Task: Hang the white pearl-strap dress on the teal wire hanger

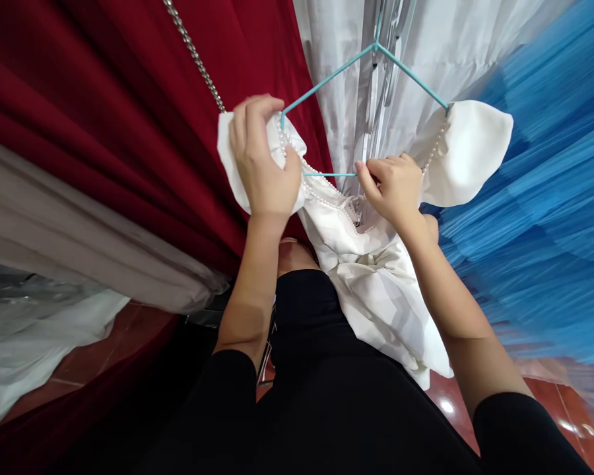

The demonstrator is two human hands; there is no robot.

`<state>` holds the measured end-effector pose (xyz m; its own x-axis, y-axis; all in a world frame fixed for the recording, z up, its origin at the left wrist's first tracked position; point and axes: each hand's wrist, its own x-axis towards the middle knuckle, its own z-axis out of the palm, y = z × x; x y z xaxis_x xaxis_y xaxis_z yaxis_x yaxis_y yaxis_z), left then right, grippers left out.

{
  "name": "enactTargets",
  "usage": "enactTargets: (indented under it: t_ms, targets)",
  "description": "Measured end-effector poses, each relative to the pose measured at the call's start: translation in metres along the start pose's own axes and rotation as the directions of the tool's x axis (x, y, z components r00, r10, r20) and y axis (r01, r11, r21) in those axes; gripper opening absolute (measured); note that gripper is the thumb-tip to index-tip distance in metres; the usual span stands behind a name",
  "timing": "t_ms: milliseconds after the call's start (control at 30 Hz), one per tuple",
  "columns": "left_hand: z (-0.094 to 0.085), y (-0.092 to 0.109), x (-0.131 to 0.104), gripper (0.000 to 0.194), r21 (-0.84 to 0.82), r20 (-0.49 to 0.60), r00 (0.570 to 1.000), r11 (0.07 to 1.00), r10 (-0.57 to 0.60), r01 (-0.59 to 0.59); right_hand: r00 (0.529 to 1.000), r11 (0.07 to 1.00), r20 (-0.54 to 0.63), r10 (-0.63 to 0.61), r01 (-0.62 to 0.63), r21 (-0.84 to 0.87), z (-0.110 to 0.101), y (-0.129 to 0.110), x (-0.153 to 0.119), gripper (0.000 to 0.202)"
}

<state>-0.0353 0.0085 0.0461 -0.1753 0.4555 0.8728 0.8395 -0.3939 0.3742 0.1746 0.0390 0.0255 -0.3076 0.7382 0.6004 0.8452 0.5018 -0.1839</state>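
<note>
A white dress (383,293) with puffed shoulders and a pearl-beaded neckline (329,200) hangs on a thin teal wire hanger (330,77). My left hand (264,158) grips the dress's left shoulder at that end of the hanger, fingers curled over the fabric and thumb by the pearls. My right hand (395,188) is closed round the hanger's lower bar, close to the right shoulder. The right puffed shoulder (475,155) covers the hanger's other end. Below my hands the skirt drapes down in folds. The hanger's hook runs off the top edge.
Dark red drapes (129,125) and a beige curtain (69,218) hang at the left, with a metal chain (195,53) in front. A metal stand (373,112) rises behind the hanger. Blue tulle (539,218) fills the right. The floor is red tile (455,409).
</note>
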Motion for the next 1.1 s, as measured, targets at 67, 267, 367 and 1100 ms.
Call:
enactTargets:
  t_ms: [67, 267, 367, 1100]
  targets:
    - [0.0, -0.017, 0.012, 0.044, -0.065, 0.016, 1.0, 0.998, -0.018, 0.019, 1.0, 1.0, -0.001, -0.014, 0.014, 0.008, 0.002, 0.002, 0.0, 0.055]
    - [-0.022, -0.068, 0.034, 0.041, -0.095, -0.256, 0.966, 0.993, 0.041, -0.067, 0.999, 0.999, 0.02, -0.032, 0.032, 0.034, -0.003, 0.004, 0.0, 0.063]
    - [-0.037, -0.086, 0.02, 0.035, -0.07, -0.36, 0.933, 0.997, -0.016, -0.01, 0.998, 0.998, 0.039, -0.038, 0.037, 0.042, -0.006, 0.002, -0.001, 0.064]
    - [0.017, 0.014, -0.034, 0.021, -0.004, 0.476, 0.875, 0.995, 0.087, -0.096, 0.99, 0.955, -0.08, -0.113, 0.131, 0.265, -0.036, 0.002, -0.014, 0.039]
